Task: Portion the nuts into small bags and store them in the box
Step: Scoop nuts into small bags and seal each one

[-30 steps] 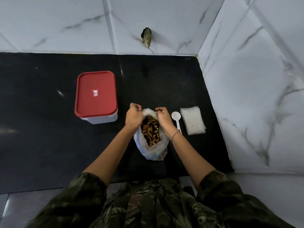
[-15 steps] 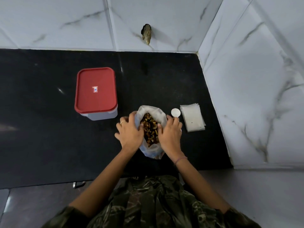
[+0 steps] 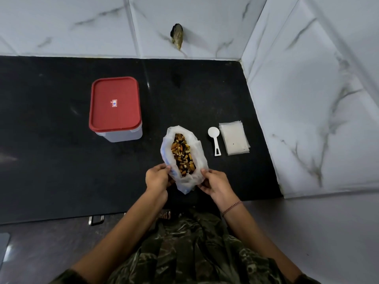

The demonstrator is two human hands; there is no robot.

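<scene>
Countertop (image 3: 51, 160) of black stone carries box (image 3: 114, 119), meets marble walls (image 3: 82, 21).

Black speckled stone countertop (image 3: 51, 160), centre; white grey-veined wall tiles (image 3: 61, 23), top and right; metal handle (image 3: 96, 219), lower left.

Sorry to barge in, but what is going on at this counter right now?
A person is holding the near end of an open plastic bag of mixed nuts with the left hand and right hand on the black counter. The white scoop and the stack of small bags lie untouched to its right. The red-lidded box stands closed to its left. Nothing looks portioned yet.
</scene>
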